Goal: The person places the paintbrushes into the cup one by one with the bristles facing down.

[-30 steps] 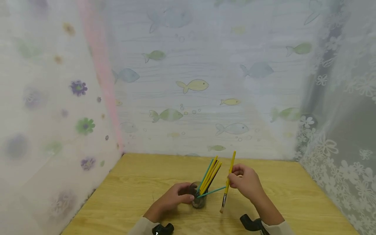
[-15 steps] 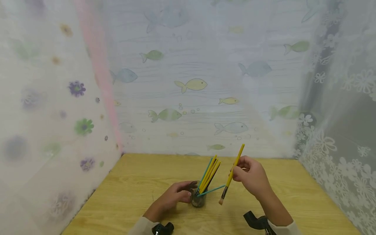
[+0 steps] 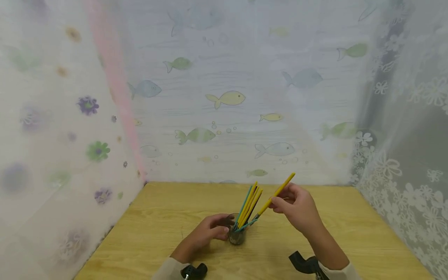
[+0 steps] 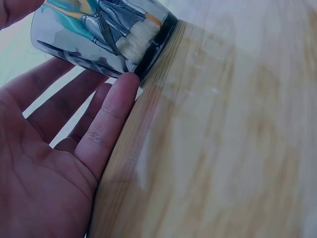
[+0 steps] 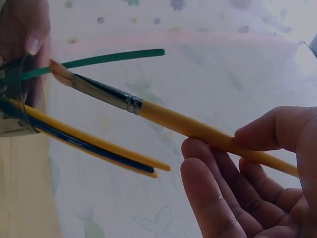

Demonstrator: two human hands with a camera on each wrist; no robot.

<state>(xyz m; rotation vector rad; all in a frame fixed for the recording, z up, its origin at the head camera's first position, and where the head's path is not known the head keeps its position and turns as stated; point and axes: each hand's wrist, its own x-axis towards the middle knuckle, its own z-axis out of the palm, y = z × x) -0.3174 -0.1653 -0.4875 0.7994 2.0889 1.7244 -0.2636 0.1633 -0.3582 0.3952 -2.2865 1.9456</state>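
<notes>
Fingers [image 5: 267, 136] of my right hand [image 3: 297, 208] pinch the yellow handle of a paintbrush [image 3: 274, 193], thumb on top and the others underneath, and the brush slants down to my left with its bristle tip [image 5: 58, 72] right at the mouth of the glass cup [image 3: 236, 235]. By my judgement this brush is not yet in: the tip looks to be at the rim, the handle is in my grip, and sliding it down and letting go is what remains. Several brushes already stand in the cup, yellow, teal and dark handles [image 3: 249, 204] leaning up and away from me, bristles down against the bottom as the left wrist view shows [image 4: 133, 42].

My left hand [image 3: 206, 233] steadies the cup from its left side, thumb and fingers [image 4: 106, 124] curved around the glass wall, the little finger lying along the table [image 3: 168, 217]. The cup stands upright near the middle of the wooden table, close to me. Around the table hang thin curtains printed with fish [image 3: 227, 98] and flowers [image 3: 98, 151]
</notes>
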